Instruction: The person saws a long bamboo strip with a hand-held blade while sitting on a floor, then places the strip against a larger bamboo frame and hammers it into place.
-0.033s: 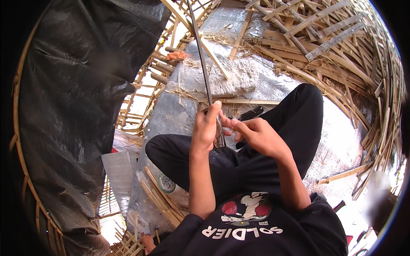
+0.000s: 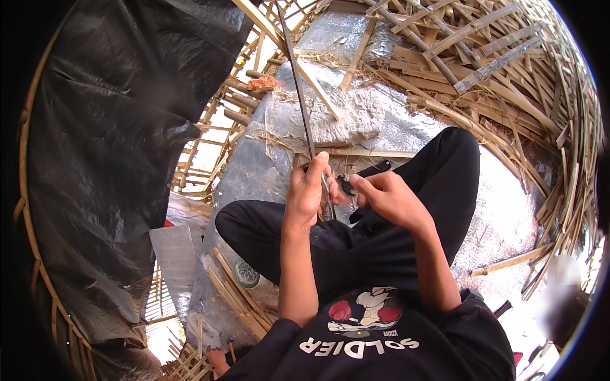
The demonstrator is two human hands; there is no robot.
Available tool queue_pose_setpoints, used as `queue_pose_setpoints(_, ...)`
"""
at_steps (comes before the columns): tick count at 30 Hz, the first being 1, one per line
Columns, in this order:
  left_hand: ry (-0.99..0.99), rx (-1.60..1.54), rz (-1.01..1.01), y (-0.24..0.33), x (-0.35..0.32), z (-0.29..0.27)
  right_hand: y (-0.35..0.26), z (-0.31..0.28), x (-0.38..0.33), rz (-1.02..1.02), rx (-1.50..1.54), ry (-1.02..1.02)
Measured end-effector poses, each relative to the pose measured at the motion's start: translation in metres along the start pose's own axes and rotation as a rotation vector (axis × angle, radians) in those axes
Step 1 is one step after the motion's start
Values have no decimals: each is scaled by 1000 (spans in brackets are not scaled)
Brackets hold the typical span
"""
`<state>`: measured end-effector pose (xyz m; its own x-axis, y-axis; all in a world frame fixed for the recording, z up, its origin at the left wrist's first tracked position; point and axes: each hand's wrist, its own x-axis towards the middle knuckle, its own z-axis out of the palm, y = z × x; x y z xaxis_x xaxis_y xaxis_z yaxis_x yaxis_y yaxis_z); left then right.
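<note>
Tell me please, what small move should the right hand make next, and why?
Perhaps bring the right hand slightly left to steady the long dark strip. The left hand alone seems to grip it near its lower end, while the right hand is close by, apparently apart from it. Whether its fingers hold something small, I cannot tell.

The black sheet (image 2: pixel 114 140) is glossy plastic, the block (image 2: pixel 356 117) rough

A long, thin, straight dark strip (image 2: pixel 304 114) stands clasped in the left hand (image 2: pixel 307 192), slanting with its far end to the left and running up to the picture's top edge. Below the thumb, a broader, glossy brownish length shows down to the lap; fingers hide whether both are one piece.
</note>
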<state>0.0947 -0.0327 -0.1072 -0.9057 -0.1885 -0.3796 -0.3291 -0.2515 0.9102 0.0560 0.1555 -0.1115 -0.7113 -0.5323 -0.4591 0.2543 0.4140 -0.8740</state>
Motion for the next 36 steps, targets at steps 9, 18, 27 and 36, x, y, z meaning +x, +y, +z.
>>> queue_pose_setpoints(9, 34, -98, -96, 26, -9, -22, 144, 44, 125, -343, -982, 265)
queue_pose_setpoints(18, -6, -94, -141, 28, -24, -43, 128, 31, 121, -231, -980, 99)
queue_pose_setpoints(27, -25, -117, -133, 30, -23, -53, 15, -22, 85, -327, 283, 311)
queue_pose_setpoints(36, -81, -19, -145, 29, -17, -37, 33, -41, 32, -487, 32, 684)
